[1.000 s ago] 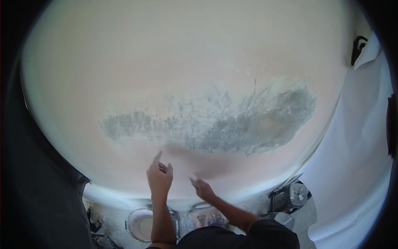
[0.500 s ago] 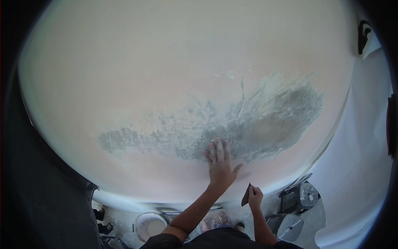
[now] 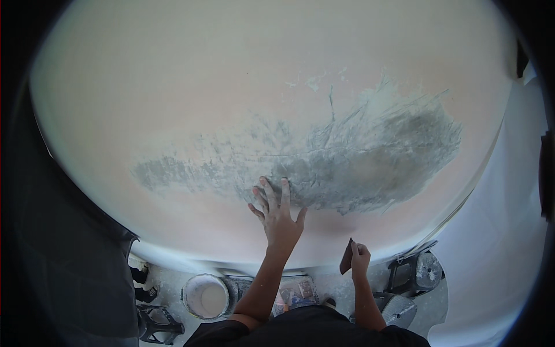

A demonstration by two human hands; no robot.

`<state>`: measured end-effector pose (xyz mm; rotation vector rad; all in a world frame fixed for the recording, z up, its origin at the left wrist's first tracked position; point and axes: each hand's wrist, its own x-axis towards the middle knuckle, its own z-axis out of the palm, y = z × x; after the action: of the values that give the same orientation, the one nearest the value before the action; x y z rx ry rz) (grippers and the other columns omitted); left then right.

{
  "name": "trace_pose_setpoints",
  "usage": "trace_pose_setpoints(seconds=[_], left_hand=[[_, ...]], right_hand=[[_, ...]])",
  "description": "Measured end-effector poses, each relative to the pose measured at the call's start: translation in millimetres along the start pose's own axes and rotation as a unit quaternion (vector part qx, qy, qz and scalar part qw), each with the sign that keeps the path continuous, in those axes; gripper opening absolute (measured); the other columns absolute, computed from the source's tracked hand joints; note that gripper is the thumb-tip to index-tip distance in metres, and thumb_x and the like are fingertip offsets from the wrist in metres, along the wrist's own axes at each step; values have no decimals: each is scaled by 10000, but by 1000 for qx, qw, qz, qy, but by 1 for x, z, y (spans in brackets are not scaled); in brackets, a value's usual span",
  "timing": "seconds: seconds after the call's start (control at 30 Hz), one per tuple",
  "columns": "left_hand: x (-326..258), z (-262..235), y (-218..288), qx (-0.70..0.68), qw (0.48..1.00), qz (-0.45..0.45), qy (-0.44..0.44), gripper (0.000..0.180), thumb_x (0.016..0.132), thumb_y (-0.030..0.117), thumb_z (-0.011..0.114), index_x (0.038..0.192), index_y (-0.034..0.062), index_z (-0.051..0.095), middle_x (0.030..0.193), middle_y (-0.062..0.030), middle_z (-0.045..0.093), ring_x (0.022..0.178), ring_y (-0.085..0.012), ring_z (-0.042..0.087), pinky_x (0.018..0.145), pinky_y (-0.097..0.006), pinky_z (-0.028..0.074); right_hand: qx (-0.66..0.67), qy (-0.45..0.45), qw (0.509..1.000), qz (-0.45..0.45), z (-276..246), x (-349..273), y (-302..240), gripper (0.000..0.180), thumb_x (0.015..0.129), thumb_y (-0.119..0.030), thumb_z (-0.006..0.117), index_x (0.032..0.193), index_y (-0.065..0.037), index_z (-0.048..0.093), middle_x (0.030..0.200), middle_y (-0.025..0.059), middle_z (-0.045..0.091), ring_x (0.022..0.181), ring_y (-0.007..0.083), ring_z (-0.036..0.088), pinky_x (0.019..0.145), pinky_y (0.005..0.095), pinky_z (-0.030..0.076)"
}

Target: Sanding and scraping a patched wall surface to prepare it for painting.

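Note:
My left hand [image 3: 280, 218] lies flat, fingers spread, with its fingertips on the lower edge of a rough grey patch [image 3: 381, 173]. The patch runs across a large pale pinkish-white surface [image 3: 219, 87], streaked and scratched, with a thin crack-like line along it. Lower right of that hand, my right hand [image 3: 361, 259] is closed on a dark reddish-brown sheet of sandpaper [image 3: 347, 258]. The sandpaper is held by its edge and appears apart from the surface.
Below the surface's edge stand a white bucket [image 3: 206, 296] with pale contents and dark stools [image 3: 413, 272] spattered white. Another stool [image 3: 159, 324] is at lower left. White sheeting [image 3: 491, 248] hangs on the right, dark sheeting [image 3: 69, 260] on the left.
My left hand has slid leftward along the grey patch, fingers more widely spread. The right hand still holds the sandpaper. The whole view has shifted slightly.

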<state>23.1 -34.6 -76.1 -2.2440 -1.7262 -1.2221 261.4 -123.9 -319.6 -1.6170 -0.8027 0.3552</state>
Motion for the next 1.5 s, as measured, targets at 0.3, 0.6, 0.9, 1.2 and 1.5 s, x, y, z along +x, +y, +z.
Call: trace_pose_setpoints(seconds=[0.3, 0.6, 0.9, 1.2, 1.5], left_hand=[[-7, 8, 17, 23, 992, 81, -94, 974, 809, 350, 773, 1604, 250, 220, 1690, -77, 69, 1520, -473, 22, 1085, -794, 3], [-3, -9, 3, 65, 994, -47, -80, 957, 823, 304, 763, 1601, 322, 207, 1696, 11, 46, 1501, -520, -56, 1025, -846, -32], [-5, -4, 11, 12, 997, -64, -51, 919, 833, 229, 724, 1600, 315, 225, 1697, -50, 35, 1486, -557, -64, 1024, -841, -8], [-8, -13, 7, 1, 996, -60, -64, 902, 827, 192, 706, 1588, 355, 252, 1697, -43, 54, 1488, -558, -26, 1020, -840, 50], [-7, -6, -8, 2, 998, -32, -59, 880, 833, 188, 694, 1582, 367, 268, 1697, -41, 60, 1480, -573, -1, 1012, -833, 98]], right_hand=[[460, -176, 827, 270, -3, 6, -102, 252, 1022, -230, 531, 1094, 12, 529, 1085, 191, 627, 1044, 386, 655, 876, 592, 582], [421, -245, 843, 228, -9, 9, -92, 141, 963, -122, 629, 1062, -41, 568, 960, 98, 611, 908, 241, 655, 863, 448, 569], [357, -254, 883, 170, -11, -4, -104, 136, 985, -76, 591, 1104, -17, 567, 960, 86, 619, 872, 216, 660, 794, 361, 563], [285, -270, 914, 100, -5, -15, -139, 114, 1010, -101, 544, 1075, -11, 573, 967, 98, 636, 771, 179, 634, 718, 307, 527], [305, -341, 887, 66, 25, -16, -187, 182, 1065, -170, 450, 1078, -31, 566, 1006, 96, 607, 840, 158, 609, 787, 295, 512]])
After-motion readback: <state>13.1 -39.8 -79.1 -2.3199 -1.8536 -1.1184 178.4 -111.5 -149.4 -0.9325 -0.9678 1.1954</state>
